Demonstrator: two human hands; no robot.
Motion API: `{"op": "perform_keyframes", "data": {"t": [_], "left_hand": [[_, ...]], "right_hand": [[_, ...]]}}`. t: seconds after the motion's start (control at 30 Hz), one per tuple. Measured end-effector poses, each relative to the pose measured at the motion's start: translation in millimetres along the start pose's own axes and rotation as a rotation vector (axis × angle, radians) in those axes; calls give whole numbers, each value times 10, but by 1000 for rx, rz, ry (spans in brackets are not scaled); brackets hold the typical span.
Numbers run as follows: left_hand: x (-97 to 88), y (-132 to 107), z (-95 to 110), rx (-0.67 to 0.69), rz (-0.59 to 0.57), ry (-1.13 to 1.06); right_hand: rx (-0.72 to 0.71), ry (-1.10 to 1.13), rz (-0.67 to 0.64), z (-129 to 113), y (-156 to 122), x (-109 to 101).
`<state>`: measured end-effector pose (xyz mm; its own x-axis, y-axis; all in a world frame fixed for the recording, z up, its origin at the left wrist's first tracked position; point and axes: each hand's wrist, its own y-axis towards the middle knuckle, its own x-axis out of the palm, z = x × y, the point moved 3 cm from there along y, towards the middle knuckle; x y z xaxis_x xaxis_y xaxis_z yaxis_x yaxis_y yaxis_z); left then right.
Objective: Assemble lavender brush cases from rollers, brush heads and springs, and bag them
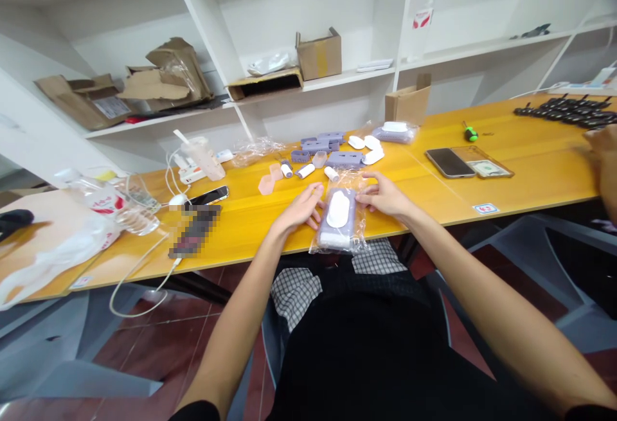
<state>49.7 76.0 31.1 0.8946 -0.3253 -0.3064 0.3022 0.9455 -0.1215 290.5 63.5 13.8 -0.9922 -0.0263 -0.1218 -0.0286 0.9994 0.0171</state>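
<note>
Yellow table [241, 231] — left hand [303, 207], right hand [384, 196] flanking a bagged purple-and-white piece [338, 212].

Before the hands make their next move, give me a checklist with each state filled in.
1. Packet between left hand and right hand: ok.
2. Packet well inside the table's near edge: not ok, its near end appears at the edge.
3. Firm grip by both hands: cannot tell.
4. White cylinders clear of the packet: cannot tell, the nearest lies close to its far end.
5. Right-hand phone apart from both hands: ok.
</note>
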Motion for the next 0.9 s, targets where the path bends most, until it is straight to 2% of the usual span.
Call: {"op": "perform_keyframes", "data": {"t": [0.17, 0.3, 0.53, 0.77, 0.9], "left_hand": [[-37, 98, -78, -2, 135, 42], [-42, 120, -75, 27, 173, 110], [-45, 116, -101, -5, 128, 67], [-2, 108, -55, 1, 152, -38], [17, 129, -61, 11, 181, -67]], "right_hand": [[-40, 224, -109, 9, -24, 64], [-50, 234, -135, -11, -55, 128], [60, 154, 50, 45, 41, 91], [66, 233, 31, 46, 30, 102], [67, 259, -61, 25, -11, 115]]}}
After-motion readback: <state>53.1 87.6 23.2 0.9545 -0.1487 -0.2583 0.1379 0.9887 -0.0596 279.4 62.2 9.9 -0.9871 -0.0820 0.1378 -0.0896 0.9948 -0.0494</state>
